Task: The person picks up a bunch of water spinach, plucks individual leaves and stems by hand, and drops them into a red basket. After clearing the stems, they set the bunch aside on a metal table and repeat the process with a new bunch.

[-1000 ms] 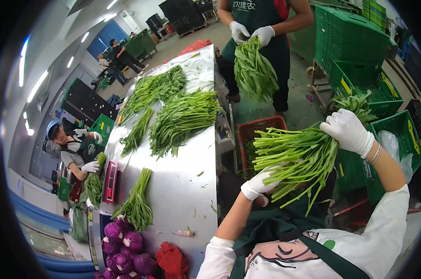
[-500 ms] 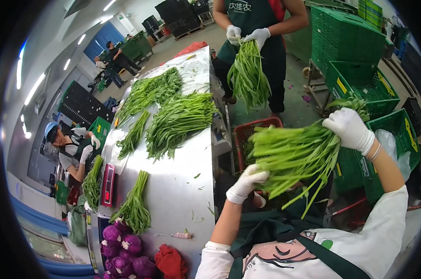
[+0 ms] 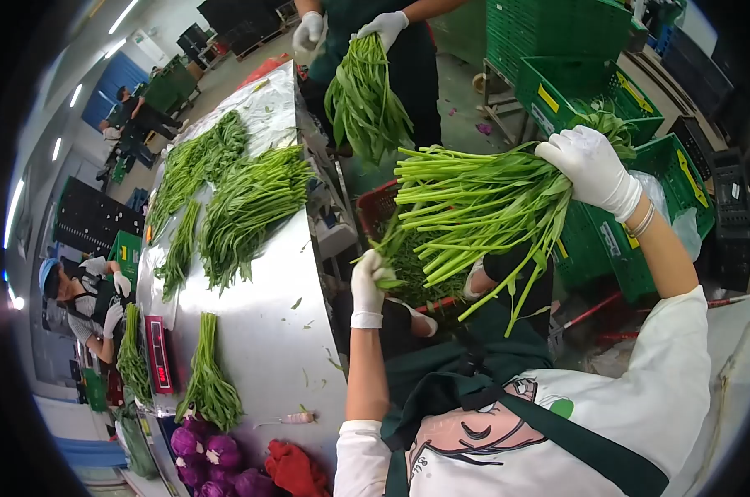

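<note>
My right hand (image 3: 590,170), in a white glove, grips the leafy end of a large bunch of green stems (image 3: 474,203), whose cut ends point left. My left hand (image 3: 368,286), also gloved, is closed on a few loose green leaves, just left of the bunch and apart from it. Below the bunch, a red basket (image 3: 377,203) holds green trimmings. On the metal table (image 3: 284,356) to my left lie a large pile of greens (image 3: 255,203), another leafy pile (image 3: 194,157) and a small bunch (image 3: 209,373).
Across from me a co-worker's gloved hand (image 3: 383,29) holds another bunch (image 3: 367,99). Another co-worker (image 3: 89,298) stands left, beyond a red scale (image 3: 158,352). Purple vegetables (image 3: 222,451), a red cloth (image 3: 295,470) and a knife (image 3: 299,417) lie nearby. Green crates (image 3: 661,182) stand right.
My left hand has moved left and down, away from the bunch, with loose leaves in it. My right hand still holds the bunch. The view has shifted. The co-worker opposite has taken one hand off their bunch.
</note>
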{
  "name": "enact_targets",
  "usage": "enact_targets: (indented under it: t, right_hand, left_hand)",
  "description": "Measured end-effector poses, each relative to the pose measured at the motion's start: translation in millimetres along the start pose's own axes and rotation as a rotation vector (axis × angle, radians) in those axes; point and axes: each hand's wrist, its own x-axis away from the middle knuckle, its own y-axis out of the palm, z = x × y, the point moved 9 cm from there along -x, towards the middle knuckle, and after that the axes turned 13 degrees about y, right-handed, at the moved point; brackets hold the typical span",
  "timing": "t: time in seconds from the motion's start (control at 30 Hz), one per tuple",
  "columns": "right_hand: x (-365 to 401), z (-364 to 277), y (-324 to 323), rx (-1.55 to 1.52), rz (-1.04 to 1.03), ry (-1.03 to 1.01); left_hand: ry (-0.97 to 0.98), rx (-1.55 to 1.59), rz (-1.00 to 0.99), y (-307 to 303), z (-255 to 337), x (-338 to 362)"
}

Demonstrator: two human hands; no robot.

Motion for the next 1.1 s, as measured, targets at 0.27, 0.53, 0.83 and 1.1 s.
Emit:
enact_targets:
  t: [0.27,0.53,0.83,1.1]
  right_hand:
    - [-3.0,-10.2,7.1,0.039,-0.007,-0.023]
    - [-9.2,-28.3,16.0,0.030,-0.005,-0.057]
    - [-17.6,-51.3,17.0,0.090,0.064,-0.125]
    - [-14.9,-68.6,33.0,0.140,0.025,-0.149]
  left_hand:
    - [0.260,-1.319,-0.230,42.2,54.1,7.1]
    - [1.172,-1.152,-0.111,159.4,149.5,76.4]
    - [0.391,-1.029,-0.122,143.3,67.1,43.9]
    - [0.255,-0.855,-0.134,125.6,29.1,25.3]
